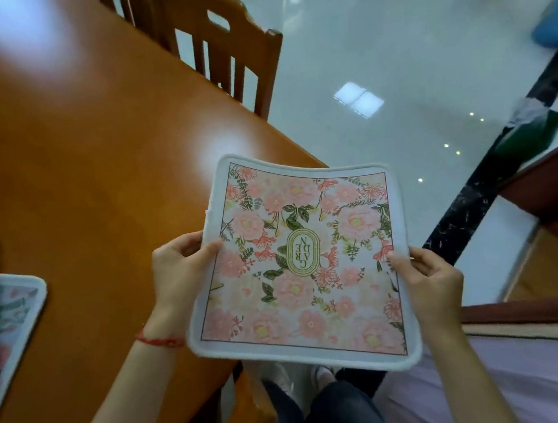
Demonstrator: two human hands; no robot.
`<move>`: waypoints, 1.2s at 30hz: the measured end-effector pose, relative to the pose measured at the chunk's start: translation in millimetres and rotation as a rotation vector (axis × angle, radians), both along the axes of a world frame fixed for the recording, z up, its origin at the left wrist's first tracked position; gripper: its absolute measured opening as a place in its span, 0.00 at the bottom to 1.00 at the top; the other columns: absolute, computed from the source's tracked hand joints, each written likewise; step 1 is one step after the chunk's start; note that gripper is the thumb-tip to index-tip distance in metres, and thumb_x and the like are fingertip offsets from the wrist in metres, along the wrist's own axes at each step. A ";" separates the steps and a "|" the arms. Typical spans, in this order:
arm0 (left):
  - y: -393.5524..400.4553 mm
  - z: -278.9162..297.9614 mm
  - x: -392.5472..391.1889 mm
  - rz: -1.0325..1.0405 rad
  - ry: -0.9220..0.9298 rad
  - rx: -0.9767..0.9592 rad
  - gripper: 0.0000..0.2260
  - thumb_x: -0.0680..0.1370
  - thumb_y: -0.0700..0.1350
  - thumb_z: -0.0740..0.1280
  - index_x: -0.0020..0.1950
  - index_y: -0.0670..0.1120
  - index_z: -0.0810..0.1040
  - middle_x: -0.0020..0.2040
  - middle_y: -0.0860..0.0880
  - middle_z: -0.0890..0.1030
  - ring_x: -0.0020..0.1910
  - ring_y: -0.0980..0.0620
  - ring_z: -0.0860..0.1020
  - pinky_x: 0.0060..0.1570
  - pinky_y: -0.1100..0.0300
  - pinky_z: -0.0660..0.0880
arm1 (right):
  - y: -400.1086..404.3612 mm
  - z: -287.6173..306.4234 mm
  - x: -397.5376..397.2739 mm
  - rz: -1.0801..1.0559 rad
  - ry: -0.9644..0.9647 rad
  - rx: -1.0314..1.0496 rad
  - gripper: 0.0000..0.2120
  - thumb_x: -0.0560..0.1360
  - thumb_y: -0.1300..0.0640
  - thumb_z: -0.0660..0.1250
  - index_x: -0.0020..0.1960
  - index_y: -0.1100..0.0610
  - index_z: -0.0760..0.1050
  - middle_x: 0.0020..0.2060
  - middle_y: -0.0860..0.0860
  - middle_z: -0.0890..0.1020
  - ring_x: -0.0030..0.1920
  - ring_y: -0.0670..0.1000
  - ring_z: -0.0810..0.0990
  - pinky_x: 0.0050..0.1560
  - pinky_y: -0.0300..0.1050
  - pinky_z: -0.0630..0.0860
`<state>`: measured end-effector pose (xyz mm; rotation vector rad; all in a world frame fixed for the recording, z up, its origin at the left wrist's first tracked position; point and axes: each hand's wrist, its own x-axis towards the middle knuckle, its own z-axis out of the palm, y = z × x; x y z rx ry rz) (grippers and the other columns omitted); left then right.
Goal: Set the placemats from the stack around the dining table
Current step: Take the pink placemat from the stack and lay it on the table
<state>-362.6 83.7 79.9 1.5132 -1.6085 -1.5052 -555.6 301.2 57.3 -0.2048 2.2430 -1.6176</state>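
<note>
Placemat (298, 264), pink floral print with pale border and a gold oval badge in the middle, held up in the air by both hands, past the table's near corner. Left hand (179, 273) grips its left edge, thumb on the printed face, fingers curled behind. Right hand (431, 279) pinches the right edge lower down, thumb on top, fingers under. Mat sags slightly between the two grips, far corners curling up, print facing the camera. Red string bracelet (158, 341) on the left wrist. Well left of the left-hand grip, the stack of placemats (4, 316) lies on the wooden dining table (69, 164), partly cut off by the frame edge; top one shows pale trim, a floral one peeks out beneath it. Beyond the held mat, a wooden chair (218, 42) is pushed in at the table's far side. Below the mat, the person's dark trousers (332, 409) and shoes; glossy white floor (391, 44) to the right of the grips
</note>
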 end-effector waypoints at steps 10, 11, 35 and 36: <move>36.5 1.4 -96.8 -0.288 -0.010 -0.030 0.06 0.71 0.41 0.71 0.47 0.48 0.79 0.40 0.49 0.82 0.31 0.58 0.81 0.27 0.65 0.77 | 81.1 -1.4 -20.9 -0.301 0.013 -0.029 0.06 0.71 0.61 0.71 0.41 0.51 0.79 0.30 0.39 0.83 0.32 0.40 0.81 0.32 0.33 0.77; 41.5 1.4 -107.5 -0.311 -0.013 -0.030 0.06 0.71 0.41 0.71 0.47 0.48 0.80 0.40 0.49 0.82 0.31 0.58 0.81 0.27 0.65 0.77 | 89.0 -2.6 -25.3 -0.329 0.015 -0.031 0.06 0.71 0.61 0.71 0.41 0.51 0.79 0.30 0.38 0.82 0.32 0.39 0.81 0.32 0.32 0.76; 71.6 4.0 -333.7 -0.612 -0.001 -0.012 0.04 0.72 0.41 0.70 0.47 0.46 0.81 0.39 0.51 0.82 0.29 0.62 0.80 0.26 0.71 0.74 | 140.1 -18.6 -168.6 -0.636 0.024 0.028 0.03 0.71 0.60 0.71 0.43 0.55 0.80 0.29 0.38 0.82 0.32 0.39 0.80 0.34 0.34 0.76; 66.8 4.3 -343.3 -0.613 0.003 -0.015 0.04 0.72 0.41 0.70 0.46 0.47 0.81 0.39 0.51 0.82 0.29 0.63 0.79 0.26 0.71 0.73 | 135.6 -19.1 -177.2 -0.635 0.020 0.022 0.03 0.71 0.61 0.71 0.43 0.54 0.79 0.29 0.38 0.82 0.32 0.39 0.80 0.34 0.34 0.77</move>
